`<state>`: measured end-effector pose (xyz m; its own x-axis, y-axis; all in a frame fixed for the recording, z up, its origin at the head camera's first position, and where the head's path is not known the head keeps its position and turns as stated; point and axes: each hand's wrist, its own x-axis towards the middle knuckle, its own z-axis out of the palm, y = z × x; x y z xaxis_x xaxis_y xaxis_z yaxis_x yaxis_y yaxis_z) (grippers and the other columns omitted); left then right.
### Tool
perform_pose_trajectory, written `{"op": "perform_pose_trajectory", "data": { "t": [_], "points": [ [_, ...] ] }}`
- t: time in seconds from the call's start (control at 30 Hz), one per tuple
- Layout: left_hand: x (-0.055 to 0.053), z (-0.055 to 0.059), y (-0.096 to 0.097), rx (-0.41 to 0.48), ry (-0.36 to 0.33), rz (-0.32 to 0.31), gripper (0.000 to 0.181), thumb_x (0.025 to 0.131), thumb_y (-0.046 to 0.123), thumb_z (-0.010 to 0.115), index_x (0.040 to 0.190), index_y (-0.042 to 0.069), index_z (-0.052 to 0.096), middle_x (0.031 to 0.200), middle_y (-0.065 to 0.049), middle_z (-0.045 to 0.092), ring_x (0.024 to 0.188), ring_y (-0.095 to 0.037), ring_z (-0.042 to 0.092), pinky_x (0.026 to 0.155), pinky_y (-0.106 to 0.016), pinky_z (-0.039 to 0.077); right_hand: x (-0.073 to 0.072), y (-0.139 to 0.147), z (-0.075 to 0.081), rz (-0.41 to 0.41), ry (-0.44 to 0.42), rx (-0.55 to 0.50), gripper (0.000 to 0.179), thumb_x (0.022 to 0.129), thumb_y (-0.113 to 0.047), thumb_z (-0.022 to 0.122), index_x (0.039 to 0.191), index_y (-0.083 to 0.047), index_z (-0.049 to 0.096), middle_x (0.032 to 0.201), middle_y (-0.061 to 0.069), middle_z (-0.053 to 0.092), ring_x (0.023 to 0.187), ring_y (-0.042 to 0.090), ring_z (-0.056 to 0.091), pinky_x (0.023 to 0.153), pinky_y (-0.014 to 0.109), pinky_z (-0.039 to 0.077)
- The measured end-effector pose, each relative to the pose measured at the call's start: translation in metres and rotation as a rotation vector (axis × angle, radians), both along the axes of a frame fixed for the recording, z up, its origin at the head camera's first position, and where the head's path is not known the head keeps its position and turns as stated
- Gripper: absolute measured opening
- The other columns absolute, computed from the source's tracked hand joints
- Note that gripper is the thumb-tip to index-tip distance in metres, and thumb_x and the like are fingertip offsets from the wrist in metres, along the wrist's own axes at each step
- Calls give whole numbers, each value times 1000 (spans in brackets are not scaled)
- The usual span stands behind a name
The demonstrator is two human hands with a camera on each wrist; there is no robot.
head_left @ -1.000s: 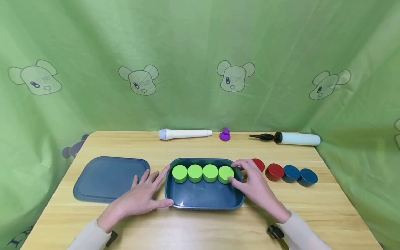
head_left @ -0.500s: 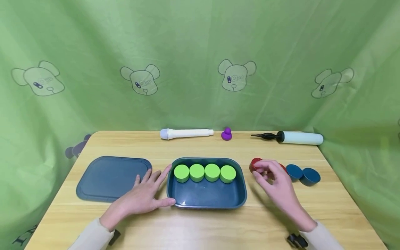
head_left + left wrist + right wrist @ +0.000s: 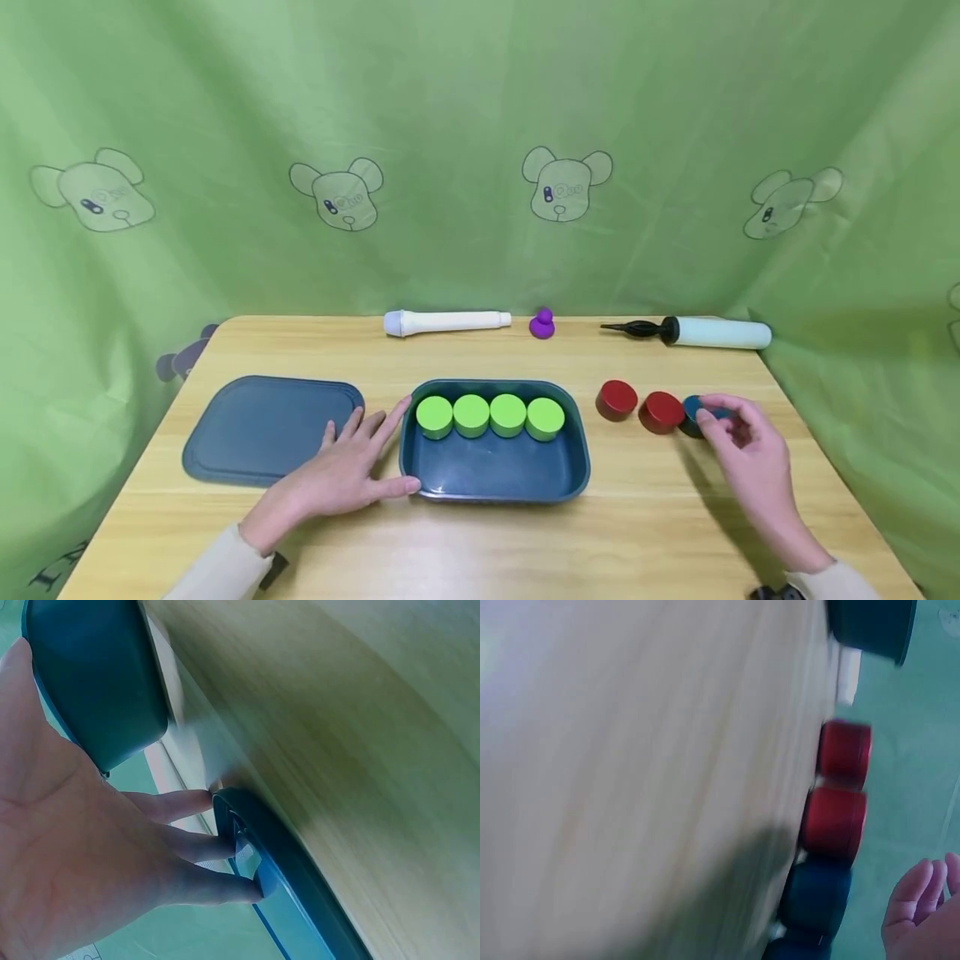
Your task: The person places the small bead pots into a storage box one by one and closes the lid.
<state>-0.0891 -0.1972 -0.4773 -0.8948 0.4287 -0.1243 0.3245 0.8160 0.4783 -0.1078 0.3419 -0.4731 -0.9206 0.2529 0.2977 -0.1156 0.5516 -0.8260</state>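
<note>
My left hand [image 3: 341,475] lies with fingers spread between a dark blue tray-like box [image 3: 495,475] and its flat blue lid [image 3: 262,429]. Thumb and index finger touch the box's left rim; in the left wrist view the other fingers reach the lid [image 3: 300,862]. Several round green-topped tubs [image 3: 471,414] stand in a row along the box's far side. Over at the right, my right hand [image 3: 757,471] hovers with loosely bent fingers above two blue tubs [image 3: 692,417], partly covering them. A gap separates the hand [image 3: 930,922] from the blue tub [image 3: 816,896] in the right wrist view.
Two red tubs [image 3: 617,402] stand between box and blue tubs. Along the table's back edge lie a white microphone-shaped stick [image 3: 450,322], a purple knobbed piece [image 3: 542,324] and a hand pump [image 3: 720,332]. A green curtain [image 3: 480,83] hangs behind.
My right hand has let go of the rightmost green tub in the box and moved right, past the red tubs, to above the blue ones. The left hand keeps its place.
</note>
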Motion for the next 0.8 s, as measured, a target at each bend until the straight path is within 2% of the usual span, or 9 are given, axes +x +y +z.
{"op": "perform_pose_trajectory", "data": {
  "t": [0.1, 0.2, 0.33, 0.4, 0.63, 0.7, 0.8],
  "points": [
    [-1, 0, 0, 1, 11, -3, 109, 97, 78, 63, 178, 34, 5, 168, -27, 38, 154, -66, 19, 111, -91, 9, -1, 15, -1, -46, -10, 22, 30, 106, -16, 75, 133, -3, 72, 96, -1, 58, 78, 10, 52, 62, 16, 43],
    [-1, -1, -1, -5, 13, -6, 109, 97, 80, 61, 178, 34, 4, 168, -27, 37, 154, -66, 19, 111, -91, 9, -1, 28, -1, -81, -44, -11, 30, 106, -16, 76, 133, -6, 72, 95, -6, 57, 75, 9, 50, 56, 19, 40],
    [0, -1, 0, 1, 8, -2, 109, 96, 80, 62, 178, 35, 5, 168, -26, 38, 155, -65, 19, 111, -91, 9, 0, 44, -4, -100, -129, -32, 32, 105, -18, 77, 136, -13, 71, 109, -9, 56, 78, 5, 50, 52, 20, 42],
    [0, -2, 1, 9, 3, -2, 109, 97, 79, 63, 178, 34, 5, 167, -26, 39, 155, -65, 19, 111, -91, 8, 0, 53, -7, -92, -166, 3, 38, 104, -18, 77, 140, -14, 69, 117, -4, 51, 79, 3, 51, 54, 19, 44],
    [0, -2, 1, 9, -4, 0, 109, 97, 79, 63, 178, 35, 5, 167, -25, 39, 155, -64, 18, 112, -91, 7, -7, 78, -19, -30, -223, 132, 69, 101, -11, 80, 158, 5, 45, 130, 25, 40, 76, -2, 52, 57, 19, 48],
    [0, -1, 0, 10, -1, -2, 109, 97, 79, 63, 178, 35, 5, 167, -25, 39, 155, -65, 18, 112, -91, 8, -10, 82, -20, -22, -237, 152, 70, 102, -15, 79, 158, 7, 43, 133, 27, 39, 75, -1, 53, 57, 20, 48],
    [0, 0, -2, 10, -7, -6, 109, 97, 79, 63, 178, 34, 6, 167, -25, 39, 155, -65, 19, 112, -91, 8, -15, 87, -23, -1, -277, 152, 70, 104, -21, 78, 157, 8, 44, 124, 26, 48, 72, 3, 55, 57, 23, 48]
  ]
}}
